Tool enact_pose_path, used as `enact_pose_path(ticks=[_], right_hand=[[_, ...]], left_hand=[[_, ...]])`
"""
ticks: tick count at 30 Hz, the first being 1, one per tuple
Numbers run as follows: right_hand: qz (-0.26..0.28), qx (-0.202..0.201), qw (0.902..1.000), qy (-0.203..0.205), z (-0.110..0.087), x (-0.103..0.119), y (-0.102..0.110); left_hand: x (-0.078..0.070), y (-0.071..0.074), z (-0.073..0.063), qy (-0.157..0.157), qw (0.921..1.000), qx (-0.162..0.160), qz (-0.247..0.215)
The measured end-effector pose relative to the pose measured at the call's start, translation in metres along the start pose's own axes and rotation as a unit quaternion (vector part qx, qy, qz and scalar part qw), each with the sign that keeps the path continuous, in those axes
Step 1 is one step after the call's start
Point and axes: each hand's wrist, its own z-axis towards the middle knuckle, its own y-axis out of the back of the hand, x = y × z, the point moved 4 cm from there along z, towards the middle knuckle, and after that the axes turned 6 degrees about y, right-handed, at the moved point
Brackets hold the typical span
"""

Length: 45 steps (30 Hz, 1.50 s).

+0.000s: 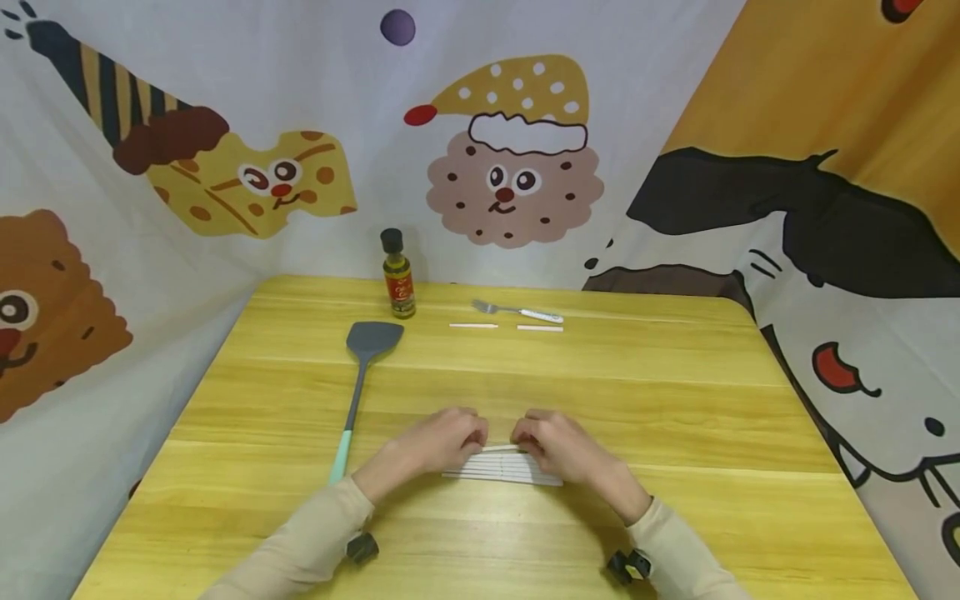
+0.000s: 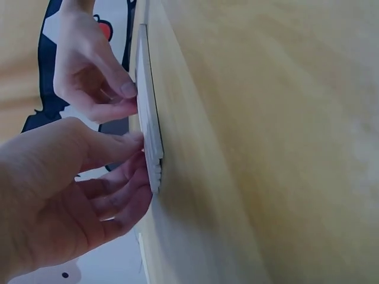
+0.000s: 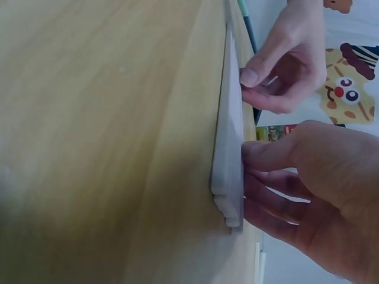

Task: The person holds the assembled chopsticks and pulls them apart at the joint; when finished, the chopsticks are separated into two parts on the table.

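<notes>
Several slim white sticks (image 1: 501,468) lie side by side in a flat row on the wooden table, between my two hands. My left hand (image 1: 448,439) pinches a white stick at the row's far edge, near its left end. Near the right end, my right hand (image 1: 558,446) pinches at the same far edge. In the left wrist view, the thumb and fingers of the left hand (image 2: 77,183) meet at the row's side. The right wrist view has the right hand (image 3: 314,183) holding likewise; the fingertips are partly hidden behind the sticks.
A spatula (image 1: 361,375) with a mint handle lies left of my left hand. Farther back stand a dark-capped bottle (image 1: 400,283), a fork (image 1: 525,312) and two more white sticks (image 1: 474,325). A printed cloth (image 1: 322,50) hangs behind the table (image 1: 675,375).
</notes>
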Motion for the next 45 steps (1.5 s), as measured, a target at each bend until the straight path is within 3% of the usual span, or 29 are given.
enact_pose_path(ticks=[8, 19, 29, 36, 45], right_hand=[[-0.064, -0.014, 0.9978, 0.014, 0.001, 0.002, -0.009], [-0.117, -0.033, 0.9923, 0.024, 0.008, 0.003, -0.006], [-0.128, -0.081, 0.9843, 0.09, 0.013, 0.009, -0.001], [-0.126, -0.093, 0.9807, 0.117, 0.013, 0.008, 0.009], [-0.118, -0.084, 0.9792, 0.142, 0.012, 0.012, 0.012]], left_hand=[[-0.003, -0.002, -0.001, 0.032, 0.9991, -0.005, 0.029], [-0.001, 0.003, -0.001, 0.061, 0.998, -0.014, 0.013], [-0.004, 0.021, -0.015, 0.005, 0.9908, -0.095, 0.097], [-0.01, 0.034, -0.013, 0.002, 0.9915, -0.083, 0.1], [-0.012, 0.037, -0.02, -0.007, 0.9931, -0.074, 0.091]])
